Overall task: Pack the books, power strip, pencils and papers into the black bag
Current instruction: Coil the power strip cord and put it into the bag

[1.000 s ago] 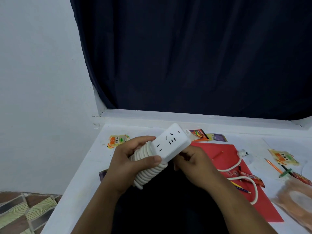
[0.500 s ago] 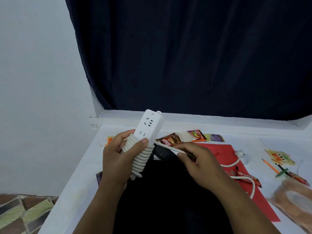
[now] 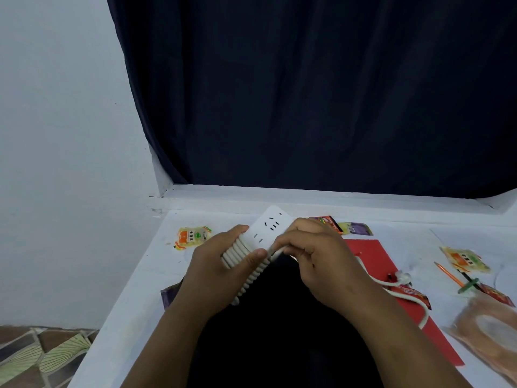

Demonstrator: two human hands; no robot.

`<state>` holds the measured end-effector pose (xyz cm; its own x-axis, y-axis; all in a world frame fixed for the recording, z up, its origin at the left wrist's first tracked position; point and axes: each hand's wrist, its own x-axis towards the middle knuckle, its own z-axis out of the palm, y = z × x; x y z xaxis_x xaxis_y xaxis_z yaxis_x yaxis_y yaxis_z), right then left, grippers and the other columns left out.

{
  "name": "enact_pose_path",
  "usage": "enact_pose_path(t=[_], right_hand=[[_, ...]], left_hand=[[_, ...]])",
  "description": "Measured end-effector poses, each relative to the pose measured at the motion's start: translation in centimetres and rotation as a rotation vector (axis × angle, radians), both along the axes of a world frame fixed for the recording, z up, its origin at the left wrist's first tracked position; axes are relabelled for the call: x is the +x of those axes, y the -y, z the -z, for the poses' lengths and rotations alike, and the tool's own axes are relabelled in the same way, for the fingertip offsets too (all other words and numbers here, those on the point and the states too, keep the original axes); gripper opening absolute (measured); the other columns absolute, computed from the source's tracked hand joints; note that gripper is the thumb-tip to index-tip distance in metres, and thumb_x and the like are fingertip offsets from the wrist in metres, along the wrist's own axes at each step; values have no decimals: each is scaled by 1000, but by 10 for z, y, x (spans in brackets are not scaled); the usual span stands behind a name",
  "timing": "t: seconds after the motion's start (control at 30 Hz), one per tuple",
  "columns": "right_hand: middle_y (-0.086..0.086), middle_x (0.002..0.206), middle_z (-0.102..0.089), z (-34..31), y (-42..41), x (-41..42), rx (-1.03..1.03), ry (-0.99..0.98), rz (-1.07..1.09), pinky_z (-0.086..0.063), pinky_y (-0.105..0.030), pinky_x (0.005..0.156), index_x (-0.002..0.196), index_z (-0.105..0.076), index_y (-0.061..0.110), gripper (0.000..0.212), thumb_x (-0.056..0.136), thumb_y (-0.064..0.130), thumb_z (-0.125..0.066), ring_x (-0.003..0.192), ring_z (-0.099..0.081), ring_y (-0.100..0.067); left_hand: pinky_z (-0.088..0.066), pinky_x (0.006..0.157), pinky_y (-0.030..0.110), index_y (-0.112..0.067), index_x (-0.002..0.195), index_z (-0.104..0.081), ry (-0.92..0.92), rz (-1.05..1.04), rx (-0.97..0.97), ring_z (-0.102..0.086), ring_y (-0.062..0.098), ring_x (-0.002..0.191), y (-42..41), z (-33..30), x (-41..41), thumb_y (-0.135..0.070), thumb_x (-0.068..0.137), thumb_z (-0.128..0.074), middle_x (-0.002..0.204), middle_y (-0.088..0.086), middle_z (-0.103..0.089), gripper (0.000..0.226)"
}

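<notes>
**Winding the cord onto the power strip**

My left hand (image 3: pixel 223 275) grips the power strip (image 3: pixel 260 239) around its coiled middle, held above the black bag (image 3: pixel 279 331) on the white table (image 3: pixel 134 289). My right hand (image 3: pixel 316 261) pinches the loose cord (image 3: pixel 402 296) beside the strip's body; the tail trails across the red paper (image 3: pixel 372 261). The strip looks rigid and light; the cord looks springy and likely to unwind, so I judge the coils the best hold. Both wrists angle inward, palms facing.
</notes>
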<state>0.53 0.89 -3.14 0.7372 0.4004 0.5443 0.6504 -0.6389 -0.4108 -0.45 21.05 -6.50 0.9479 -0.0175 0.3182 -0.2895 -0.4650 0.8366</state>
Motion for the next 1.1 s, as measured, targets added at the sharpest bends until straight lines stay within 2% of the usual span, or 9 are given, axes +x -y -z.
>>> enact_pose_path(t=[0.07, 0.1, 0.27, 0.57, 0.67, 0.8, 0.93, 1.0, 1.1], right_hand=[[10, 84, -60, -1, -3, 0, 41, 17, -3, -49, -39, 75, 86, -76, 25, 33, 81, 4, -51, 87, -57, -16], [9, 85, -60, 0, -4, 1, 70, 26, -4, -50, -39, 73, 87, -77, 23, 34, 80, 1, -51, 86, -57, -17], [9, 87, -61, 3, -11, 5, 113, 63, 8, -53, -38, 67, 87, -80, 22, 34, 78, -3, -59, 84, -62, -19], [14, 80, -69, 4, -19, 1, 140, 68, 3, -50, -30, 72, 81, -77, 17, 23, 73, -4, -73, 83, -61, -8], [14, 93, -68, 12, -13, 2, 148, 22, 28, -49, -23, 79, 89, -77, 19, 19, 79, 3, -75, 92, -60, -6], [18, 103, -62, 25, 9, 5, 154, -87, 112, -41, -10, 84, 107, -71, 25, 26, 86, 9, -73, 97, -57, 0], [21, 89, -63, 29, 25, 5, 151, -311, 148, -46, -15, 77, 105, -64, 35, 22, 93, 17, -66, 90, -61, -1], [19, 87, -62, 26, 24, 5, 134, -370, 113, -45, -15, 73, 99, -59, 36, 19, 96, 17, -61, 86, -60, -3], [11, 86, -60, 20, 21, 8, 195, -393, 108, -49, -25, 69, 97, -53, 38, 23, 98, 15, -57, 78, -60, -8]], left_hand=[[-56, 87, 37, -37, 120, -63, 28, 50, 17, -63, 8, 104, 1, 5, -1, -70, 82, -63, 111, -19, -69, 50], [-56, 84, 39, -34, 118, -63, 47, 67, 9, -64, 10, 102, 0, 6, -2, -67, 79, -67, 109, -15, -69, 51], [-57, 75, 35, -38, 106, -64, 23, 35, 25, -65, 6, 88, 1, 3, -2, -72, 56, -79, 98, -19, -69, 63], [-49, 71, 16, -46, 100, -60, -72, -42, 181, -59, -2, 91, -1, 11, 1, -76, 59, -73, 96, -27, -64, 53], [-51, 75, 21, -53, 88, -60, -114, -27, 168, -58, -5, 92, -5, 11, 1, -75, 55, -74, 94, -33, -64, 42], [-54, 76, 24, -41, 91, -73, -162, -79, 46, -64, -3, 88, -18, 10, -2, -56, 55, -90, 92, -28, -70, 43], [-50, 71, 17, -35, 86, -75, -166, -87, -50, -66, -1, 84, -24, 3, -5, -40, 58, -94, 88, -22, -72, 34], [-50, 69, 14, -36, 84, -75, -163, -57, -83, -67, 0, 83, -22, 0, -7, -34, 59, -94, 87, -20, -73, 30], [-53, 73, 16, -40, 88, -74, -167, 76, -93, -69, 3, 87, -21, -3, -9, -35, 61, -92, 91, -15, -75, 33]])
